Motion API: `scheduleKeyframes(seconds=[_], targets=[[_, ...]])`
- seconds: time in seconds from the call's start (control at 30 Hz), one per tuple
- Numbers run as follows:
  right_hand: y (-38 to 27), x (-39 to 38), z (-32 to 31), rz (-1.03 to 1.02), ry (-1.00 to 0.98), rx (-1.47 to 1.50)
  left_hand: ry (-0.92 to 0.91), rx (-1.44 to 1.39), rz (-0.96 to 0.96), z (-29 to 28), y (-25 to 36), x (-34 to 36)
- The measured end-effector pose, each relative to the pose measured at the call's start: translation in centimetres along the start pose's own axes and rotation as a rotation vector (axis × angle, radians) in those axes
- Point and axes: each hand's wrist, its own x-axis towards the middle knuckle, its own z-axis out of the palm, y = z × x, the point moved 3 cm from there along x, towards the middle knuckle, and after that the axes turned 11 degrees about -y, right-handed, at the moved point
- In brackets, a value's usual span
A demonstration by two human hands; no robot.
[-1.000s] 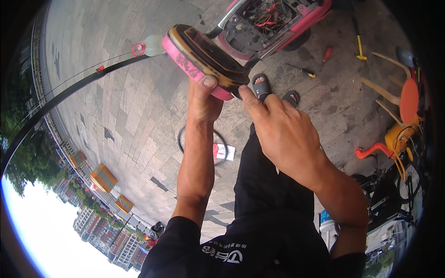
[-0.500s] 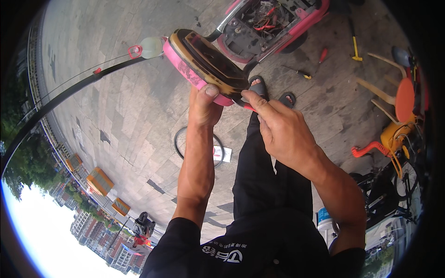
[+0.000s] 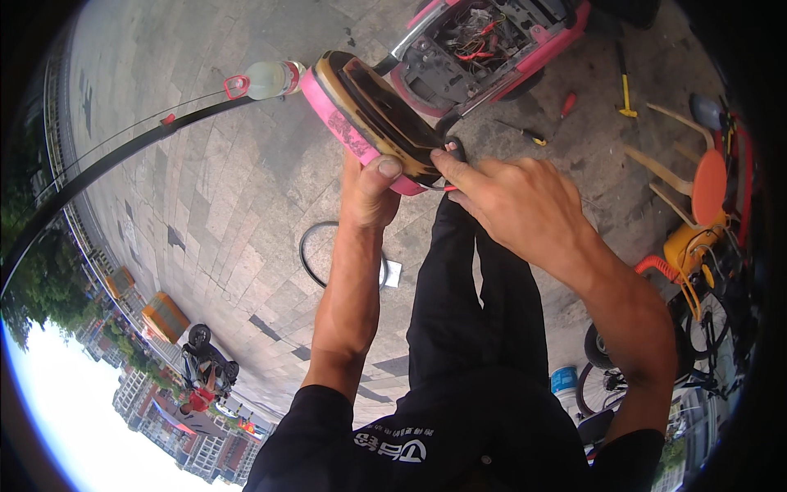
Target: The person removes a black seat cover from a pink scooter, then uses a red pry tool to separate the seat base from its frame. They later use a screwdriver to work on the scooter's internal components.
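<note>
My left hand (image 3: 370,184) grips a rounded, pink-sided part (image 3: 381,119) from below, its thumb on the pink rim. The part's upper face is dark brown and glossy with a tan border; its exact kind is unclear. My right hand (image 3: 516,197) is closed at the part's near right end, forefinger against the dark face. A slim red piece (image 3: 449,189) shows between right thumb and forefinger, mostly hidden. Just beyond the part stands a pink scooter (image 3: 492,61) with an open compartment of loose wires (image 3: 479,41).
A screwdriver (image 3: 525,133), a red-handled tool (image 3: 569,104) and a yellow-handled hammer (image 3: 626,94) lie on the paving. At right are an orange-seated stool (image 3: 709,187) and a yellow machine (image 3: 687,246). A bottle (image 3: 269,80) is at left; a black ring (image 3: 305,250) lies below.
The pink-sided part and both hands have shifted slightly right in the picture. My right forefinger has moved up onto the dark face. A motorcycle with a rider has come further into view at lower left.
</note>
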Motion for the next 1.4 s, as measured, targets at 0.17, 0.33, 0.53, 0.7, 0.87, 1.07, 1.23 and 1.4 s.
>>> scheduleKeyframes(seconds=[0.17, 0.33, 0.53, 0.7, 0.87, 1.07, 1.23, 1.4], targets=[[1.3, 0.9, 0.5, -0.101, 0.007, 0.226, -0.005, 0.005, -0.024, 0.1, 0.4, -0.3], [2.4, 1.2, 0.7, -0.164, 0.006, 0.299, -0.042, -0.011, -0.049, 0.2, 0.8, -0.4], [0.0, 0.3, 0.1, -0.014, 0.045, 0.251, 0.040, 0.043, 0.030, 0.3, 0.1, -0.4], [-0.3, 0.9, -1.2, -0.051, -0.016, 0.045, 0.030, 0.024, -0.001, -0.2, -0.4, -0.5], [-1.3, 1.9, -3.0, -0.001, -0.207, -0.003, 0.017, 0.041, 0.011, -0.1, -0.3, -0.5], [-6.8, -0.1, -3.3, 0.147, -0.165, -0.315, 0.026, -0.062, 0.029, 0.7, -0.1, 0.0], [-7.7, -1.1, -2.1, 0.190, -0.030, -0.284, 0.066, 0.025, 0.067, 1.3, 0.1, 0.5], [-7.8, -2.0, -0.3, 0.306, -0.032, -0.018, 0.063, 0.042, 0.096, 1.8, 0.5, 0.5]])
